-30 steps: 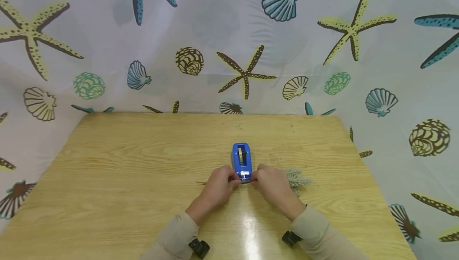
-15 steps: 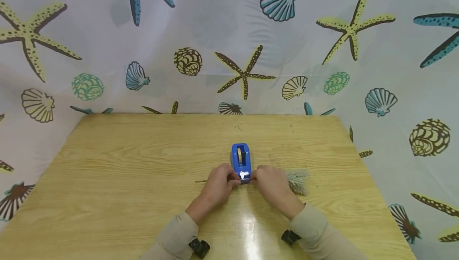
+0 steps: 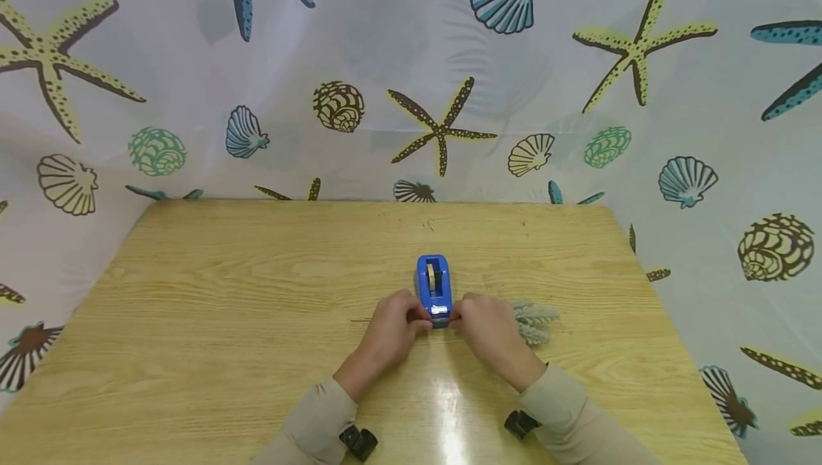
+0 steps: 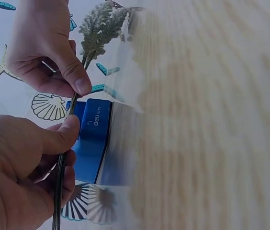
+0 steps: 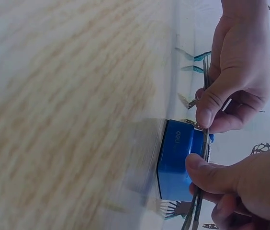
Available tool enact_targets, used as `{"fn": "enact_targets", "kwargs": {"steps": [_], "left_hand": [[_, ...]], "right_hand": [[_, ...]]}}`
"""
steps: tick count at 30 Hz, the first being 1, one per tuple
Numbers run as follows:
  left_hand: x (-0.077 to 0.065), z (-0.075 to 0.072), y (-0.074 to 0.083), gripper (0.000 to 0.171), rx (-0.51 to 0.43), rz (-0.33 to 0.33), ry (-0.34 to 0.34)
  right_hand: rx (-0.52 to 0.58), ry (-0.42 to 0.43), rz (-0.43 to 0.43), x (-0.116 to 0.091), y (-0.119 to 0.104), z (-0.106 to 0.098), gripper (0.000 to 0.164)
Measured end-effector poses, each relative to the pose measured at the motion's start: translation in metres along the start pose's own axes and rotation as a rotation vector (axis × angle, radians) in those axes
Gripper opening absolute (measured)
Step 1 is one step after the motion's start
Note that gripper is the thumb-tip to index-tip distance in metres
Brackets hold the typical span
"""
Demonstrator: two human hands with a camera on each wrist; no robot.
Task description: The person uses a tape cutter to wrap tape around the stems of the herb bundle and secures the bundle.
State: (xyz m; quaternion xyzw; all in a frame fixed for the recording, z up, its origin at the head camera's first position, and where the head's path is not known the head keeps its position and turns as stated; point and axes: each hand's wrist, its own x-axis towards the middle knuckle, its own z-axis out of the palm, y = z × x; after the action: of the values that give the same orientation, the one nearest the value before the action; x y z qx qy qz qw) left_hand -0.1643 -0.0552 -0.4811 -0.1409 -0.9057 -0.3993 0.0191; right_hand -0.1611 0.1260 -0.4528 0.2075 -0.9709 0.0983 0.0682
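A bunch of thin dark stems (image 4: 60, 187) with frosted grey-green leafy sprigs (image 4: 99, 33) at one end runs across the front of a blue tape dispenser (image 3: 434, 287). My left hand (image 3: 393, 324) pinches the stems between thumb and fingers at the dispenser's left front corner. Opposite it, my right hand (image 3: 489, 333) pinches the same bunch close to the right front corner, nearer the leafy end. In the right wrist view the stems (image 5: 206, 139) pass close along the dispenser's front end, between both thumbs. A roll of tape (image 3: 431, 277) sits in the dispenser.
The wooden table (image 3: 225, 294) extends widely around the hands. Behind and beside it hangs a white cloth (image 3: 289, 58) printed with shells and starfish. Each sleeve carries a black wrist device (image 3: 358, 443).
The leafy heads beside the right hand have turned and spread differently, and the stem ends left of the left hand have shifted slightly. Both hands and the dispenser stay nearly in place.
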Motion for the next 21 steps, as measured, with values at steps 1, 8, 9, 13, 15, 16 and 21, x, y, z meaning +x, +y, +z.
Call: {"fn": "enact_targets", "kwargs": {"steps": [1,8,9,13,15,16,21], "left_hand": [[0.0002,-0.0002,0.0001,0.009,0.002,0.002,0.003],[0.0008,-0.0019,0.0012,0.01,-0.014,-0.004,0.005],[0.0007,-0.0021,0.0012,0.01,-0.013,-0.005,0.004],[0.0008,-0.0035,0.0015,0.01,-0.007,-0.004,-0.007],[0.0011,-0.0041,0.0018,0.01,0.001,-0.005,-0.016],[0.0012,-0.0042,0.0018,0.009,0.005,-0.004,-0.019],[0.0001,-0.0036,0.0022,0.012,0.052,-0.007,-0.039]], "right_hand": [[0.0,0.002,0.001,0.0004,0.0,0.0001,0.007],[0.013,-0.001,0.028,0.0025,0.0004,0.0006,0.01],[0.013,0.002,0.028,0.0024,0.0004,0.0006,0.01],[0.009,0.016,0.027,0.0022,0.0007,0.0012,0.011],[0.009,0.019,0.027,0.002,0.0008,0.0015,0.012],[0.009,0.019,0.027,0.002,0.0009,0.0017,0.012],[0.005,0.025,0.029,0.0024,0.0013,0.0037,0.013]]}}
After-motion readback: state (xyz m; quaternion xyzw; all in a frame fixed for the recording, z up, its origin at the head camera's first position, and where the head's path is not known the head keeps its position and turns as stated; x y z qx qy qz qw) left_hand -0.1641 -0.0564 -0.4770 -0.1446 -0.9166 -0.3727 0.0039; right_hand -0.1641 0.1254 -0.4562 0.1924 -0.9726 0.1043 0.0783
